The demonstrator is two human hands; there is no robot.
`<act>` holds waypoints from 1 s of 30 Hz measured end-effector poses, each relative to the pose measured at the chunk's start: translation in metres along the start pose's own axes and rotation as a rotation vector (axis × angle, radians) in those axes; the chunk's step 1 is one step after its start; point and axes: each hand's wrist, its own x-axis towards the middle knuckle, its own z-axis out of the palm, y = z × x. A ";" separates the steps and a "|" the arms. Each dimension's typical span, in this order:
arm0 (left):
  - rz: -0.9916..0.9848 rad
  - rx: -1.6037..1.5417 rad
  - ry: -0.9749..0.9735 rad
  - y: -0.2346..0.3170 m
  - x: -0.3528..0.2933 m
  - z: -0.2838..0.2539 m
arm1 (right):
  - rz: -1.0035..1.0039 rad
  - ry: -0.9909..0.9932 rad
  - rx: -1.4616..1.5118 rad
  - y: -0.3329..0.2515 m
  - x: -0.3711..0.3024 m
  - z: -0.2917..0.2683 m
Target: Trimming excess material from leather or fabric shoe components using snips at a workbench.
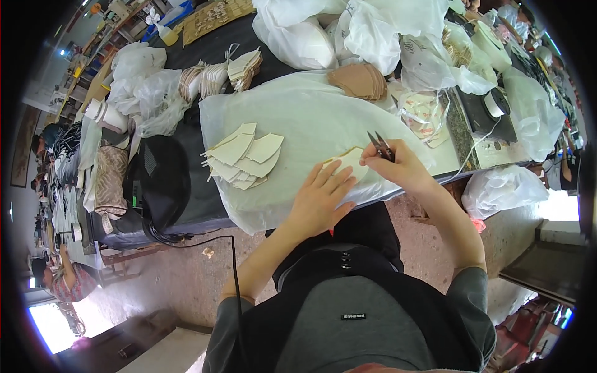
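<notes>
My right hand (401, 166) is closed around a small pair of dark thread snips (380, 147), their pointed blades apart and aimed away from me. Under the fingertips of both hands lies a cream cut piece (348, 158) with a brownish edge, partly hidden by them. My left hand (323, 198) rests palm down by it, fingers stretched out and spread. Both hands are over a sheet of white plastic (298, 112) at the table's near edge. To the left on this sheet is a loose pile of cream curved pieces (245, 155) with notched edges.
A stack of brown cut pieces (359, 81) sits at the sheet's far side. Stuffed white plastic bags (367, 37) crowd the back. Tied bundles (214, 78) and a black bag (165, 180) stand left; a black cable (234, 273) hangs near my left arm. A white spool (495, 102) is right.
</notes>
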 end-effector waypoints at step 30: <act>0.103 0.243 -0.393 -0.009 0.100 0.026 | -0.021 0.299 -0.147 -0.037 -0.042 -0.068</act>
